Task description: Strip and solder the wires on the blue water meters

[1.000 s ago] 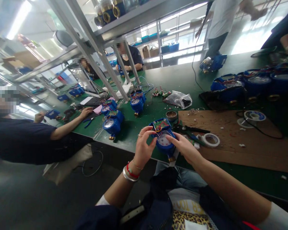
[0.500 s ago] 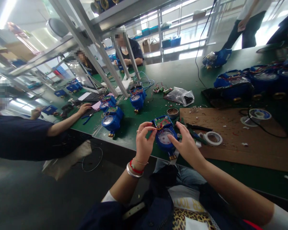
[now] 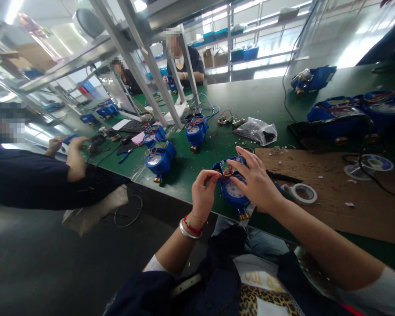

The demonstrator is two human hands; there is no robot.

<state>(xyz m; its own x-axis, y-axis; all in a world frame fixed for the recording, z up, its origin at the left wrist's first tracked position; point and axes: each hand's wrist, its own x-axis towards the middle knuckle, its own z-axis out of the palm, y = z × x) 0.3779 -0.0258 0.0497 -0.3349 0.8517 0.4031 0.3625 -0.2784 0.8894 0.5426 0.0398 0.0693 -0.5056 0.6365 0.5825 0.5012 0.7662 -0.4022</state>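
Pinching a red wire [image 3: 221, 175] with the left hand [image 3: 203, 195], by the blue meter [image 3: 233, 191]. Holding the right hand [image 3: 259, 182] open over it.

Blue, round-bodied meter [image 3: 236, 202] with pale round dial [image 3: 232, 189] lies face up on green tabletop [image 3: 182, 175], brass-coloured end fitting [image 3: 243, 214] at the near edge, blue box section [image 3: 217, 166] uncovered, green circuit board [image 3: 224, 165] and thin red and yellow wires [image 3: 229, 172] exposed.
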